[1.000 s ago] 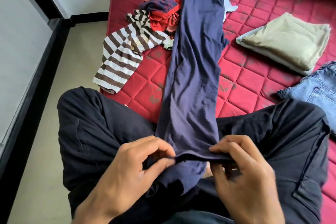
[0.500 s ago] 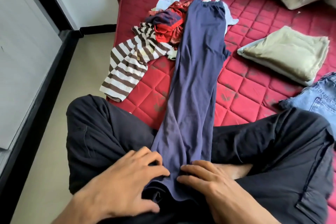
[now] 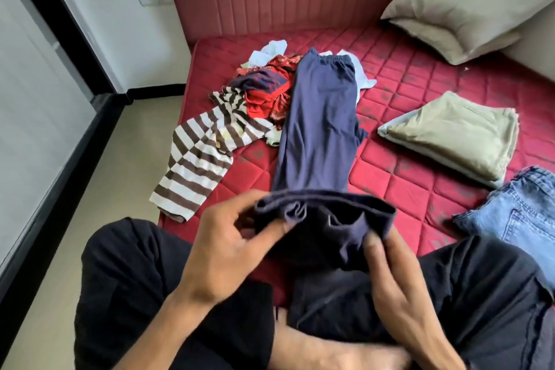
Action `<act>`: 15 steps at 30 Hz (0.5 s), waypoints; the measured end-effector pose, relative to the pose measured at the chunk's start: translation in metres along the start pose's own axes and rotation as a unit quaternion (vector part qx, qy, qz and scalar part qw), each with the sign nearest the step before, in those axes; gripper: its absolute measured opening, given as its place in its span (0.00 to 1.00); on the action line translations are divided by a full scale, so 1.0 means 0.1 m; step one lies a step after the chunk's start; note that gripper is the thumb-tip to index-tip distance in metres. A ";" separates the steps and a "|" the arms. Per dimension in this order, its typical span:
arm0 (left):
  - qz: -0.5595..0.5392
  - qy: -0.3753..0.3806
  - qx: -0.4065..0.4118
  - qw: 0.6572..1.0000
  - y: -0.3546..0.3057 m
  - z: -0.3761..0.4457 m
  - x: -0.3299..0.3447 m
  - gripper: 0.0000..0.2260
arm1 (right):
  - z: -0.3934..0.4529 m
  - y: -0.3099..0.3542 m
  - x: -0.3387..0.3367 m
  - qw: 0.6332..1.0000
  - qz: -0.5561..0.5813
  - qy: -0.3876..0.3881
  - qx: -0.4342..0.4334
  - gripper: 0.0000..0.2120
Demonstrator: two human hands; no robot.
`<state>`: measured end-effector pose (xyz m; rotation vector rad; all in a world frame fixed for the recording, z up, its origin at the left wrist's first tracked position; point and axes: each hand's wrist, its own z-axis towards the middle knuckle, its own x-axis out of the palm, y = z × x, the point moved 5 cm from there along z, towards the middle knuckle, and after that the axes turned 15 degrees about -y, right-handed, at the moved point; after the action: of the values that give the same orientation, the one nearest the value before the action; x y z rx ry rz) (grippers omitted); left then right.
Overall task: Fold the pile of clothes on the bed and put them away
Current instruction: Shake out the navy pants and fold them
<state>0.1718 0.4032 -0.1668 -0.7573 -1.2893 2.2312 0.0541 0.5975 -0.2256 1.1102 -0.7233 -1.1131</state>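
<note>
Navy blue leggings (image 3: 318,129) lie stretched lengthwise down the red mattress (image 3: 399,189), waistband at the far end. Their near leg ends are lifted above my lap. My left hand (image 3: 228,246) pinches the left corner of that lifted end between thumb and fingers. The right corner is pinched by my right hand (image 3: 387,270). To the left of the leggings sits a loose pile (image 3: 264,90) of red, dark and white garments, with a brown-and-white striped top (image 3: 198,162) spilling toward the bed edge.
A folded beige garment (image 3: 456,135) lies on the mattress at right, blue jeans (image 3: 516,219) nearer me. Pillows (image 3: 462,9) lean in the far right corner. I sit cross-legged in black trousers (image 3: 126,294). The bed's left edge drops to a beige floor (image 3: 75,219).
Both hands have lifted the leggings' near end from my lap and hold it up and forward. The view has tilted up, showing the headboard and pillows.
</note>
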 end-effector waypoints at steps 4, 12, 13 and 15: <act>-0.087 -0.057 -0.038 0.994 0.25 0.70 0.43 0.07 | 0.57 -0.11 0.22 0.997 0.050 0.046 0.041 0.27; -0.072 -0.103 -0.052 0.991 1.29 2.07 1.16 0.09 | 1.96 -1.01 0.44 0.995 -0.056 -0.080 -0.020 0.07; -0.063 -0.101 -0.036 0.992 1.33 2.29 1.24 0.08 | 2.16 -1.06 0.49 0.993 -0.062 -0.092 -0.029 0.07; -0.039 -0.099 0.001 0.994 1.41 2.82 1.44 0.08 | 2.65 -1.22 0.59 0.988 -0.075 -0.127 -0.054 0.08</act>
<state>-0.1364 0.2498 -0.2084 -0.4849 -1.3829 2.2894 -0.2024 0.4507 -0.2600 0.9526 -0.7763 -1.4225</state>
